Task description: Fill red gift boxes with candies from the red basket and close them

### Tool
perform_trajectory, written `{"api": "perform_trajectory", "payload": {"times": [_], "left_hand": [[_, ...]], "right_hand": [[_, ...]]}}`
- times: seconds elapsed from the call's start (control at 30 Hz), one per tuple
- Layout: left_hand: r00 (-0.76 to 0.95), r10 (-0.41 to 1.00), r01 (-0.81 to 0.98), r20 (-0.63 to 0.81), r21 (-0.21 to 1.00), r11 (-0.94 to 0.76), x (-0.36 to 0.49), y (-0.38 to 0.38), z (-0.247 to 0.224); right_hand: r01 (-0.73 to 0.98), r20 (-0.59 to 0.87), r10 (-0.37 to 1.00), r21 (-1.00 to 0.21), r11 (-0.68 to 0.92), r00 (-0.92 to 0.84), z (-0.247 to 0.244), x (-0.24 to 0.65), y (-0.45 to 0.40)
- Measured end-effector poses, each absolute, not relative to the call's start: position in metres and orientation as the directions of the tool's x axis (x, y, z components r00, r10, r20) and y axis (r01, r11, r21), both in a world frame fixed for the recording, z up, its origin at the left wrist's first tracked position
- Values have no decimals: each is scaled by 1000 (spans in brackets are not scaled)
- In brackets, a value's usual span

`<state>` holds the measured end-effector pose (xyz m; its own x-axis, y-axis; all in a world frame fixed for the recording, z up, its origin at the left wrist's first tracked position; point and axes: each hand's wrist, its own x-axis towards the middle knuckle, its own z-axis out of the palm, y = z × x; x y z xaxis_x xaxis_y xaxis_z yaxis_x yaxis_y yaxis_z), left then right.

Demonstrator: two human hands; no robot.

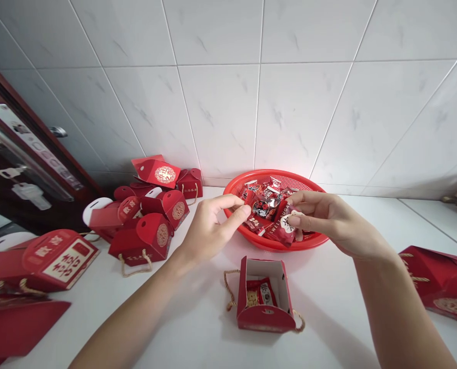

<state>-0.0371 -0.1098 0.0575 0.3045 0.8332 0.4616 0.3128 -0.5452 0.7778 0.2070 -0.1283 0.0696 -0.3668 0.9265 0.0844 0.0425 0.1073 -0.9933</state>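
Note:
A red plastic basket (228, 188) holds many wrapped candies. Over its right side, my right hand (330, 220) pinches a dark red candy packet (282, 224) with pale lettering. My left hand (216, 220) is at the basket's left rim, thumb and forefinger pressed near a small dark-and-red wrapped candy (264, 207); whether it grips that candy is unclear. In front of the basket, an open red gift box (266, 318) with rope handles contains a few wrapped snacks (264, 292).
Several red gift boxes (147, 238) with rope handles crowd the left side. Another red box (439, 282) lies at the right edge. A tiled wall (220, 118) rises behind the white table (197, 323). Keys (32, 195) hang on a dark door at left.

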Motion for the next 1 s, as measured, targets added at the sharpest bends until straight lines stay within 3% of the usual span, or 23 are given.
{"api": "perform_trajectory", "payload": {"times": [0.47,0.7,0.83,1.0], "left_hand": [[323,819,267,474,784,-560,-40,-109,56],[640,681,398,354,605,-689,-39,-123,64],[789,561,391,251,500,-773,-37,-132,62],[854,486,376,184,428,-822,-39,-137,66]], "right_hand": [[158,73,844,-970,183,-532,71,209,-129],[369,89,813,-859,355,-575,82,234,-139],[344,53,651,-814,467,-757,91,234,-152],[294,-73,410,-809,509,-909,92,215,-161]]}}
